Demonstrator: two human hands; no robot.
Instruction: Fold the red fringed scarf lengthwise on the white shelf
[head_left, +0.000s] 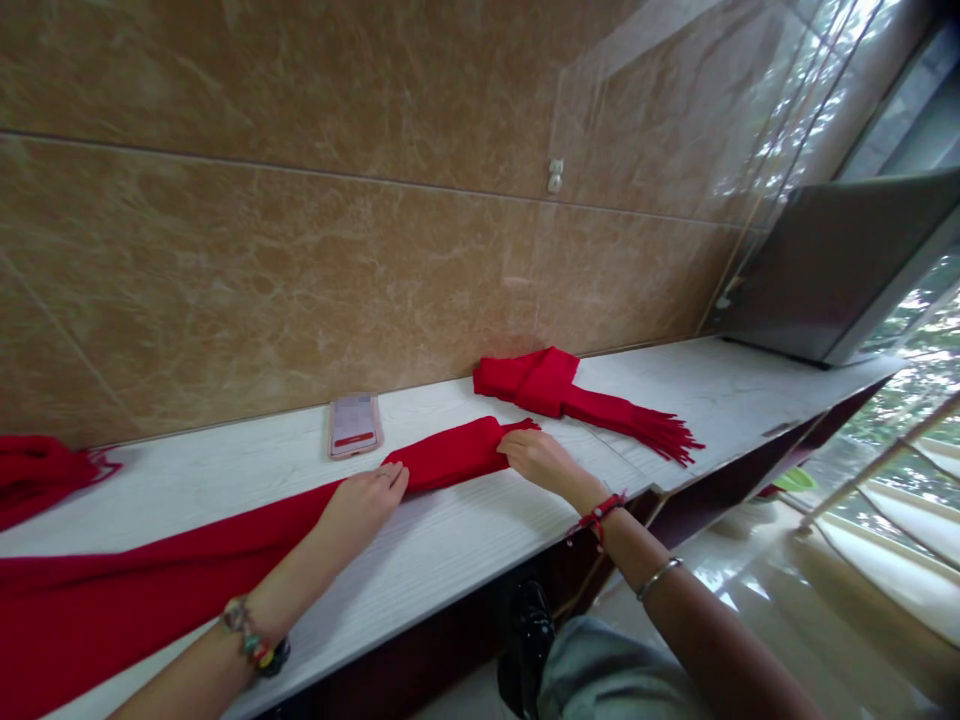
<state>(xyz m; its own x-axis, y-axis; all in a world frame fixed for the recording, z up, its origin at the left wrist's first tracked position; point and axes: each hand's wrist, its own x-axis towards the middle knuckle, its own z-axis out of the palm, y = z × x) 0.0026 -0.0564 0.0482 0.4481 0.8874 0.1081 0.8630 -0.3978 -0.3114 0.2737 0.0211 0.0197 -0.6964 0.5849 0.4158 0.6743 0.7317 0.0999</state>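
Observation:
A long red scarf (240,525) runs along the white countertop from the left edge to the middle, narrowing into a folded strip at its right end. My left hand (371,500) grips the near edge of that strip, fingertips on top of the cloth. At the strip's right end, my right hand (536,458) has its fingers closed on the fabric, with a little fringe showing just beyond them. Behind my right hand lies a second red scarf (529,380), folded over itself, its fringed tail pointing right. My hands partly hide the cloth beneath them.
A phone (355,425) lies against the tiled wall (300,280), behind the strip. More red fabric (45,475) sits at the far left. A large grey box-shaped object (840,270) stands at the counter's right end. The counter (480,530) has its front edge near my body.

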